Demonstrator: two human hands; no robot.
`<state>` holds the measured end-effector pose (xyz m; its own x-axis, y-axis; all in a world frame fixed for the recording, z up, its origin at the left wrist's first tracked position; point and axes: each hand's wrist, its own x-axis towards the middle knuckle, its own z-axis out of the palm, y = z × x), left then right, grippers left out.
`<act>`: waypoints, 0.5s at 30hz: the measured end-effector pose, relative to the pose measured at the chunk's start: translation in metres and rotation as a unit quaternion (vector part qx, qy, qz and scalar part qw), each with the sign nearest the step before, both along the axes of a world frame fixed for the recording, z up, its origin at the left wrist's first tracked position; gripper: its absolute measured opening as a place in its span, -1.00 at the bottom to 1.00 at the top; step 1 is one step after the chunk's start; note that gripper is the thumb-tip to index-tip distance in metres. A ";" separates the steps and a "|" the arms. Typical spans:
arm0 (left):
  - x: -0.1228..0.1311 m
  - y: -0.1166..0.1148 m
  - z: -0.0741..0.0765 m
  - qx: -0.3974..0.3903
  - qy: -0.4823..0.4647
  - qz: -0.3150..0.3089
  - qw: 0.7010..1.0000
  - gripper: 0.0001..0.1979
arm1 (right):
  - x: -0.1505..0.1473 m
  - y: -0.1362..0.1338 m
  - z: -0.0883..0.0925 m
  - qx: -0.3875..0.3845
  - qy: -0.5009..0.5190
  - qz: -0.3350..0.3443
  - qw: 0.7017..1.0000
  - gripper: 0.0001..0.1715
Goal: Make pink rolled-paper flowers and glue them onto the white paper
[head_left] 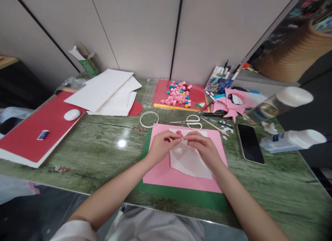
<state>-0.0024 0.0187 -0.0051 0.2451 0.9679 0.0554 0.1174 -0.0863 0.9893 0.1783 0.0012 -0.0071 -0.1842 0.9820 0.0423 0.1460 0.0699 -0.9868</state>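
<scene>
My left hand (166,144) and my right hand (201,146) meet fingertip to fingertip over a white sheet (190,164). Thumb and forefinger of each are pinched together. A tiny white piece (182,138) shows where the tips meet, probably gripped from both sides. Just beyond the left forefinger is a small round pink piece (178,132); whether a finger touches it is unclear. Under the white sheet lies pink paper (158,173), on top of green paper (181,196). White-handled scissors (194,122) and a roll of narrow tape (149,119) lie just past the papers.
Pink, blue and yellow paper bits (178,94) pile on a red sheet at the back. To the right are a phone (250,144), a white bottle (293,140), a clear bottle (277,106) and pink scraps (230,104). White sheets (103,90) and a red board (38,130) are left.
</scene>
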 end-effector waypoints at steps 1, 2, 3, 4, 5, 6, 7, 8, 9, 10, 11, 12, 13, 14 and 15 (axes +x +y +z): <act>0.000 0.000 0.001 0.012 0.014 0.006 1.000 -0.88 | 0.000 0.000 0.002 0.006 -0.010 0.000 1.000 -0.78; 0.000 0.000 0.002 0.022 0.026 0.010 0.999 -0.88 | -0.001 -0.001 0.004 0.014 -0.021 -0.001 1.000 -0.78; -0.001 -0.001 0.003 0.028 0.037 0.014 0.999 -0.89 | -0.002 -0.001 0.006 0.024 -0.032 -0.002 0.999 -0.77; -0.001 -0.001 0.003 0.033 0.047 0.018 0.998 -0.89 | -0.002 -0.002 0.007 0.034 -0.042 -0.002 0.999 -0.76; -0.001 -0.001 0.004 0.037 0.057 0.022 0.997 -0.90 | -0.003 -0.003 0.009 0.047 -0.052 -0.003 0.998 -0.74; -0.001 -0.001 0.004 0.042 0.066 0.027 0.997 -0.90 | -0.004 -0.003 0.011 0.061 -0.062 -0.002 0.996 -0.73; -0.001 -0.002 0.004 0.048 0.072 0.030 0.996 -0.90 | -0.005 -0.004 0.012 0.077 -0.075 -0.002 0.994 -0.71; 0.000 -0.002 0.004 0.052 0.077 0.032 0.995 -0.91 | -0.006 -0.005 0.013 0.095 -0.093 -0.003 0.991 -0.68; 0.000 -0.002 0.004 0.055 0.080 0.034 0.995 -0.91 | -0.007 -0.006 0.013 0.117 -0.117 -0.006 0.986 -0.66; 0.000 -0.002 0.004 0.055 0.081 0.034 0.995 -0.91 | -0.008 -0.007 0.013 0.143 -0.147 -0.011 0.979 -0.64; 0.000 -0.002 0.003 0.051 0.078 0.032 0.995 -0.91 | -0.009 -0.009 0.013 0.172 -0.182 -0.017 0.968 -0.62; 0.001 -0.001 0.002 0.043 0.073 0.030 0.996 -0.90 | -0.010 -0.010 0.012 0.203 -0.219 -0.023 0.954 -0.60; 0.001 -0.001 0.001 0.033 0.067 0.028 0.997 -0.90 | -0.011 -0.011 0.011 0.233 -0.255 -0.030 0.938 -0.58; 0.001 0.000 -0.001 0.021 0.059 0.027 0.998 -0.90 | -0.012 -0.012 0.010 0.258 -0.286 -0.036 0.922 -0.56; 0.001 0.001 -0.002 0.008 0.050 0.025 0.998 -0.89 | -0.013 -0.013 0.008 0.275 -0.312 -0.039 0.909 -0.55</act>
